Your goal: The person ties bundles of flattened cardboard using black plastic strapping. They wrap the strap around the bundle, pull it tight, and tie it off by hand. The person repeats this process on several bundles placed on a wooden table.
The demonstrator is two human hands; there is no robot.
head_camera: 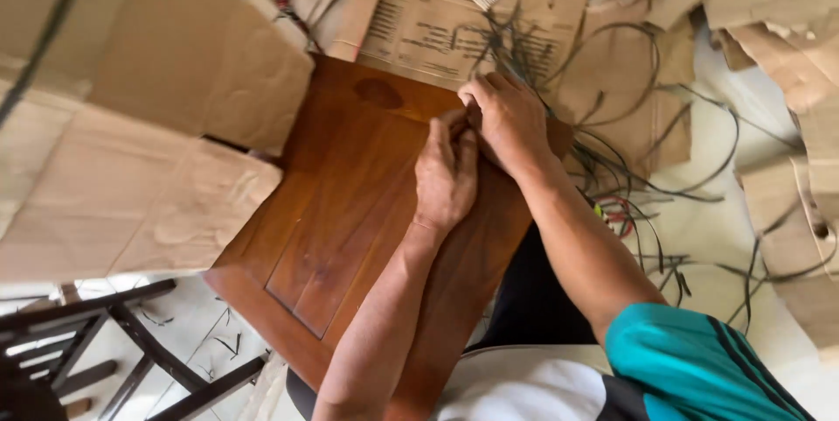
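Up near the far edge of the wooden panel [350,220], the two hands meet and press close together. The left hand [446,178] lies with its back to the camera, its fingers curled forward and pinched on something too small to make out; what it grips cannot be told. The right hand [509,119] sits just beside it at about one o'clock, fingers bent down over the same spot and touching the left fingertips; whether it clasps anything is hidden by its own knuckles. Both forearms run back toward six o'clock, the right one ending in a teal sleeve [690,368] with dark stripes.

The panel is reddish-brown with a raised frame around a recessed middle, and it rests tilted across the person's lap, one corner pointing to seven o'clock. A darker oval spot marks its top near twelve o'clock.

From the hands toward three o'clock, a tangle of thin dark strands [629,167] spreads over the pale floor. At twelve o'clock lies a printed sheet of cardboard [437,27], and large plain cardboard sheets [175,62] cover the area from nine to eleven o'clock. A dark wooden frame [105,342] stands at eight o'clock.
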